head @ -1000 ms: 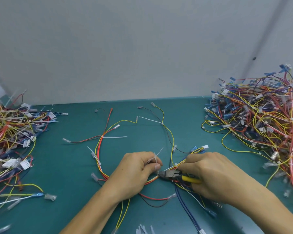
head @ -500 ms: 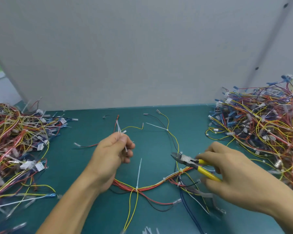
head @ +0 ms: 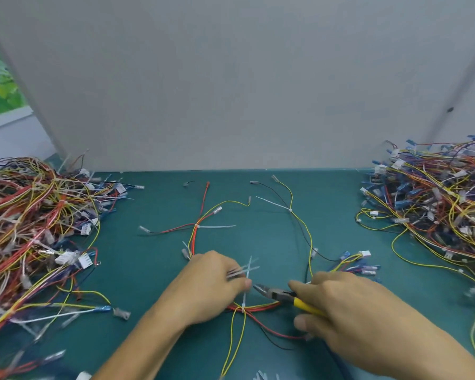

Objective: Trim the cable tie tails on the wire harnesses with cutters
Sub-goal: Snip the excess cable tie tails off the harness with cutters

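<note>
Cable tie tail (head: 245,293) stood up off the wire harness (head: 258,308) at 6 o'clock on the green mat (head: 148,270). Left hand (head: 211,289) pinched white tails (head: 247,268), right hand (head: 348,319) gripped yellow-handled cutters (head: 281,294) just beside it. Harness pile (head: 33,229) at 9, second pile (head: 436,209) at 3.

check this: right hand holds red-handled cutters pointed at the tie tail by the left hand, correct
Wrong colour: the head view shows the cutters have yellow handles, not red. The right hand does hold them, pointed at the tie tail by the left hand.
</note>
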Demonstrator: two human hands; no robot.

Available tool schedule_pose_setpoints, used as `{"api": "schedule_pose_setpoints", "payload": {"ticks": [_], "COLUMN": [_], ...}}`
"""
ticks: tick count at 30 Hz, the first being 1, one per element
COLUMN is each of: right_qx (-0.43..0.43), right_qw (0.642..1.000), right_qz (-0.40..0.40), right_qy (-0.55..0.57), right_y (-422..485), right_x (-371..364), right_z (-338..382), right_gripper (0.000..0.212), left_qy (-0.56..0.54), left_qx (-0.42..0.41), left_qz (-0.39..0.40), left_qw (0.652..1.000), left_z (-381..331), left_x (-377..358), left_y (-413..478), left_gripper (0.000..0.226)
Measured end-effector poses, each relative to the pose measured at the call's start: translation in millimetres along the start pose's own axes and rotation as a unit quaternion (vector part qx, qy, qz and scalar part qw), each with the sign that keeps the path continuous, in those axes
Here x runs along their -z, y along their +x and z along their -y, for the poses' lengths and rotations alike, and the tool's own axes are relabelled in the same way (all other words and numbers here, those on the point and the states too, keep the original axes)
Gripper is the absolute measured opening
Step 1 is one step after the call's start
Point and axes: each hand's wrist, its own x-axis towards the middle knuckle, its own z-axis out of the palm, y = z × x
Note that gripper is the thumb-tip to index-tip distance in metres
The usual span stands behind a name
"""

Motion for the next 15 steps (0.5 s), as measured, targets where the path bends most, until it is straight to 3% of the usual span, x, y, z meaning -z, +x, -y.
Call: {"api": "schedule_pose_setpoints", "payload": {"ticks": [4, 10, 15], "right_qx": [-0.023, -0.009, -0.001], "right_qw": [0.999, 0.994, 0.997], "right_qz": [-0.018, -0.046, -0.021], "right_qy": [-0.015, -0.094, -0.079], "right_y": [-0.9, -2.8, -1.5], "right_x": [-10.6, -12.3, -11.6], "right_z": [-3.3, -1.8, -0.8], "right_gripper": [0.029, 0.029, 0.028], "left_qy": [-0.031, -0.202, -0.211], "left_qx": [-0.031, -0.05, -0.051], "left_qz": [0.032, 0.026, 0.031], "left_qw": [0.999, 0.978, 0.976], "left_z": [-2.6, -4.5, -1.7], "left_x": [-1.8, -5.6, -6.1], "left_y": [3.4, 3.1, 3.7], "left_gripper": [0.015, 0.015, 0.013]}}
